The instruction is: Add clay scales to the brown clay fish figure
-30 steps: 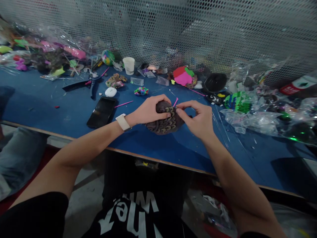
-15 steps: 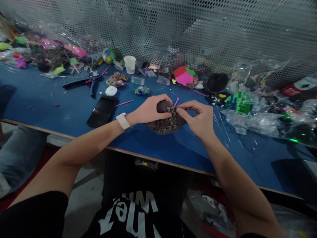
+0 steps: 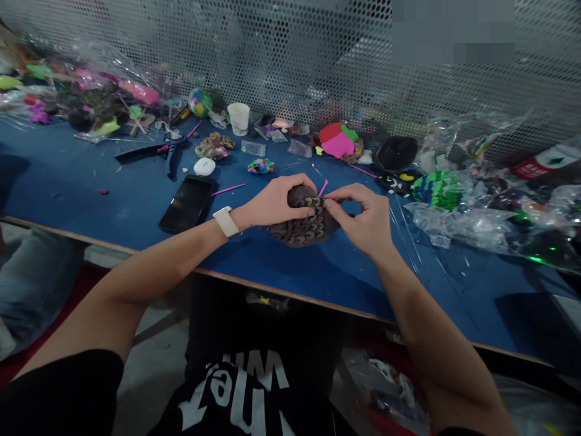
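Observation:
A dark grey-brown rounded clay piece (image 3: pixel 302 233), with curved scale-like bits in rows on its surface, is held above the blue table. My left hand (image 3: pixel 276 200) wraps around its left and upper side, the thumb lying across the front. At its upper right edge, my right hand (image 3: pixel 363 215) has thumb and index finger pinched together, touching the surface; anything between the fingertips is too small to make out. Just behind the piece, a pink stick tool (image 3: pixel 324 187) pokes up, its lower part hidden.
Left of my hands lie a black phone (image 3: pixel 188 203), a white oval case (image 3: pixel 204 166) and black-handled pliers (image 3: pixel 170 151). A paper cup (image 3: pixel 238 118), pink and red clay (image 3: pixel 338 142) and plastic wrappers (image 3: pixel 458 224) line the perforated metal screen (image 3: pixel 299 54). Someone's jeans-clad leg (image 3: pixel 39 284) is at left.
Almost nothing differs. My right hand has shifted very slightly left at the piece's edge, while the left hand keeps the same hold.

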{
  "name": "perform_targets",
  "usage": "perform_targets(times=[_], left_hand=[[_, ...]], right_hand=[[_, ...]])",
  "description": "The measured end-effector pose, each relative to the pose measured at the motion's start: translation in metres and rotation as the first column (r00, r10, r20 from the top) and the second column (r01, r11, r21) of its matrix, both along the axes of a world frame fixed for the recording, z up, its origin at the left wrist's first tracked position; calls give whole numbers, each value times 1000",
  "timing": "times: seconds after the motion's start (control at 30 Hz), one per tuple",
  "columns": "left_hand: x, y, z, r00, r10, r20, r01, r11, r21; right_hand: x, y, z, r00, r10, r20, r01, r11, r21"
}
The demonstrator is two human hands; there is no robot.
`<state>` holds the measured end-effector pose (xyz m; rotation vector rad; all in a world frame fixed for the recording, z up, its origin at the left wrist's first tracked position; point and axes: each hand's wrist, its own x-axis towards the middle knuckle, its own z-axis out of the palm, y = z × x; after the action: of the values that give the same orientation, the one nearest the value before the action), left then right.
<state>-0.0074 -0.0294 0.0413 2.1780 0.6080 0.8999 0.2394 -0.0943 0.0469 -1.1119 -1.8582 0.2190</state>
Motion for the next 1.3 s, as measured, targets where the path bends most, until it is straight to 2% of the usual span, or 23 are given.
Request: perform_targets(times=[0.27, 0.63, 0.77, 0.97, 1.13, 1.3], left_hand=[[0, -2, 3, 1000, -9, -4, 9, 1000, -12], [0, 0, 1, 1000, -29, 3, 29, 998, -54], [0, -1, 2, 1000, -16, 0, 16, 999, -52], [0, -4, 3, 999, -31, 14, 31, 998, -49], [0, -5, 2, 1000, -23, 18, 24, 998, -52], [0, -5, 3, 1000, -4, 2, 4, 999, -44]], right_hand=[[5, -3, 7, 996, 0, 88, -6, 998, 67], [5, 0, 3, 994, 38, 107, -48, 995, 93], [3, 0, 4, 997, 59, 42, -61, 997, 40], [2, 4, 0, 997, 26, -76, -36, 990, -136], [1, 3, 0, 997, 4, -75, -16, 987, -161], [3, 3, 1, 997, 51, -66, -66, 967, -247]])
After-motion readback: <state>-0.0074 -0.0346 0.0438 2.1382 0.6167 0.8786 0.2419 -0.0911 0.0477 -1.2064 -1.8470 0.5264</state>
